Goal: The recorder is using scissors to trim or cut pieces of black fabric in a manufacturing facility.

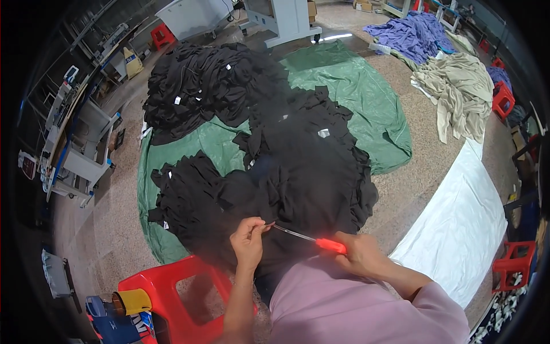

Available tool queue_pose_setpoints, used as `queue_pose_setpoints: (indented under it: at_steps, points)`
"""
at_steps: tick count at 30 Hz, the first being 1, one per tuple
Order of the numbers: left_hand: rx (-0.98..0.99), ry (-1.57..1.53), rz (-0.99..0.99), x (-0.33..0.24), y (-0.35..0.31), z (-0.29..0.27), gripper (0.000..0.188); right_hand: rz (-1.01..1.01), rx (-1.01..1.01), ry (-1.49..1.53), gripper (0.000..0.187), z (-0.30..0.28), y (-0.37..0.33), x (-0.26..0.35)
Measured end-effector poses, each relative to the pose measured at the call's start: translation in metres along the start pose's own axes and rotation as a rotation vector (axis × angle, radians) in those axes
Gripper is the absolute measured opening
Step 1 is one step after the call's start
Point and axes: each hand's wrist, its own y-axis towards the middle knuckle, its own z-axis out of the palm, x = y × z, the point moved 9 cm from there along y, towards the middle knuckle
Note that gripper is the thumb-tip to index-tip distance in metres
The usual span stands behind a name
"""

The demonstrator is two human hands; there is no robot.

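Rumpled black garments (309, 189) with small white labels (323, 133) heap over a green sheet (372, 109). The right hand (362, 254) grips a slim red-handled tool (331, 246); the left hand (248, 239) pinches a small dark piece (270, 224), unidentifiable, at its tip. The tool spans between both hands, garments below and ahead.

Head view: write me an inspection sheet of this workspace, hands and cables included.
Surface: green sheet on speckled floor.
Job's things: red-handled tool, its metal tip over black clothes.
Clutter: yellow roll at the left edge of the red stool.
Hands: right hand grips the tool's handle; left hand pinched near its tip, hold unclear.
Cables: what looks like a dark cord beside a white cart.
Surroundings: purple heap, beige heap, white sheet.
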Motion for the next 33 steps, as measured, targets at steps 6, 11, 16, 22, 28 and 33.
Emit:
queue_pose_setpoints:
  at_steps: [6,11,16,22,28,33]
  points:
    - [0.061,0.24,0.001,0.007,0.01,0.006,0.003,0.042,-0.134,0.02,0.032,-0.011,-0.007,-0.004]
    - [0.214,0.464,0.059,-0.002,0.009,0.027,0.013,0.049,-0.242,0.207,0.031,0.014,-0.004,-0.029]
    - [0.111,0.507,0.168,0.071,0.056,0.023,0.023,0.04,-0.171,0.324,0.034,0.033,0.008,-0.034]
    - [0.15,0.597,0.287,-0.02,0.052,0.063,0.025,0.046,-0.225,0.277,0.029,0.014,-0.001,-0.013]
    - [0.091,0.67,0.476,-0.023,0.047,0.063,0.029,0.014,-0.238,0.227,0.024,0.013,0.006,-0.014]
    - [-0.189,0.557,0.181,-0.004,0.049,0.039,0.037,0.001,-0.255,0.241,0.022,0.011,0.005,-0.016]
